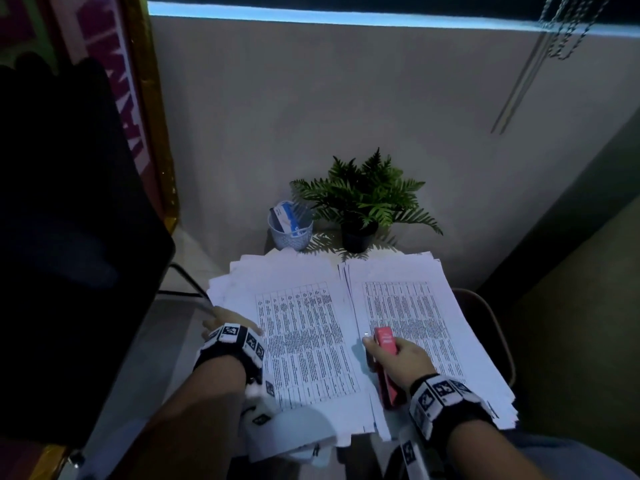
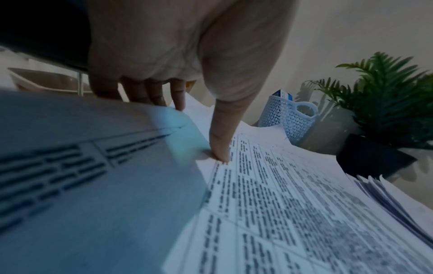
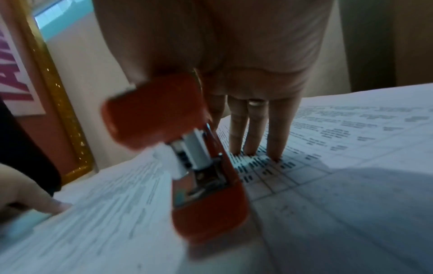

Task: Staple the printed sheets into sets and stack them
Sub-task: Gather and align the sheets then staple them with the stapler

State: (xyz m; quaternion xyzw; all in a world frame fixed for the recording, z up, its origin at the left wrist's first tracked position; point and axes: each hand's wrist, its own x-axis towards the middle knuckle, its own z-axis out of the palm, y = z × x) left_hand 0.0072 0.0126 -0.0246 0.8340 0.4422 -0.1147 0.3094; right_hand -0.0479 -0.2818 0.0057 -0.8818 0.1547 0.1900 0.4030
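Note:
Two piles of printed sheets cover the small table: a left pile (image 1: 304, 327) and a right pile (image 1: 415, 323). My left hand (image 1: 227, 323) is at the left pile's left edge. It pinches the raised, curled edge of the top sheets (image 2: 93, 166) between fingers (image 2: 150, 92) and thumb, whose tip presses the page below. My right hand (image 1: 388, 348) grips a red stapler (image 1: 386, 362) near the seam between the piles. The stapler (image 3: 187, 157) has its mouth pointing away from me. My other right fingers (image 3: 255, 129) stand straight, with their tips on the right pile (image 3: 351, 148).
A white perforated basket (image 1: 291, 226) with a blue-and-white box stands behind the piles, next to a potted fern (image 1: 363, 206) against the wall. A black chair back (image 1: 69, 237) fills the left side. A tan chair seat (image 1: 491, 327) shows past the table's right edge.

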